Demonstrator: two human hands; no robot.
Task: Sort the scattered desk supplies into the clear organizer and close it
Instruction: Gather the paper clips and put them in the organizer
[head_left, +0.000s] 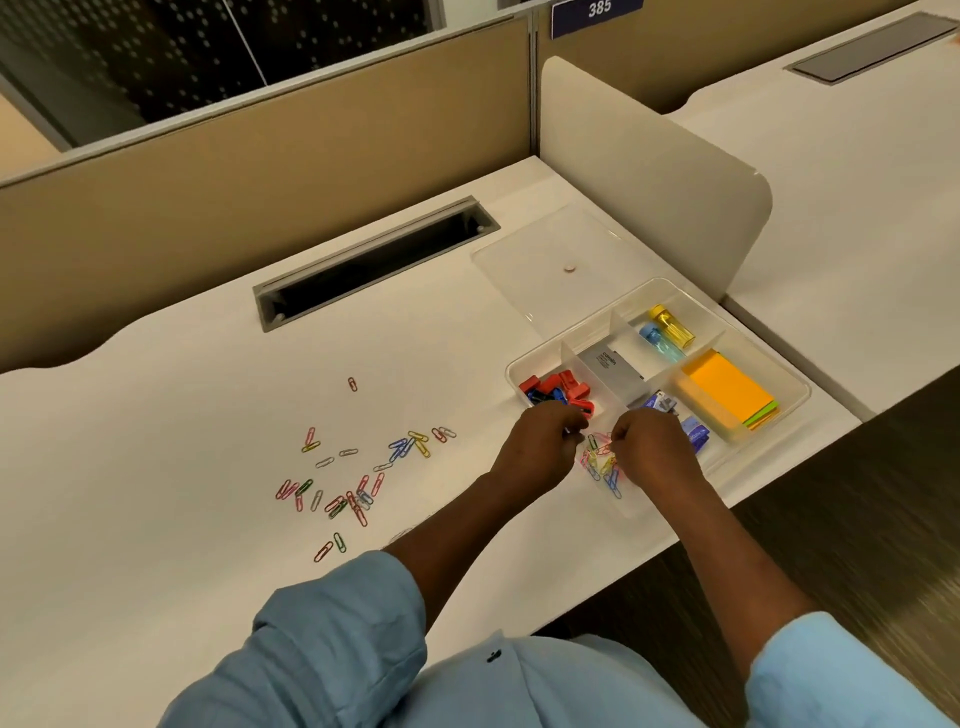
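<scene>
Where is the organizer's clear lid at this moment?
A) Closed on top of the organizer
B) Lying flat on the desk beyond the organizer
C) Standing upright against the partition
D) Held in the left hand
B: the clear lid lies flat on the desk on the far side of the open organizer, and neither the left hand nor the right hand touches it.

You are looking down at a white desk (156, 415) with a long, dark cable slot (374, 260) lying open in its far half. A tan partition (260, 156) is standing along the far edge, and a white side screen (649, 176) is rising on the right. A blue plate (597, 13) reading 385 is showing above. Beyond the screen a neighbouring desk (857, 182) is carrying a grey slot cover (872, 47). Dark wood-grain flooring (857, 493) is showing at lower right.
</scene>
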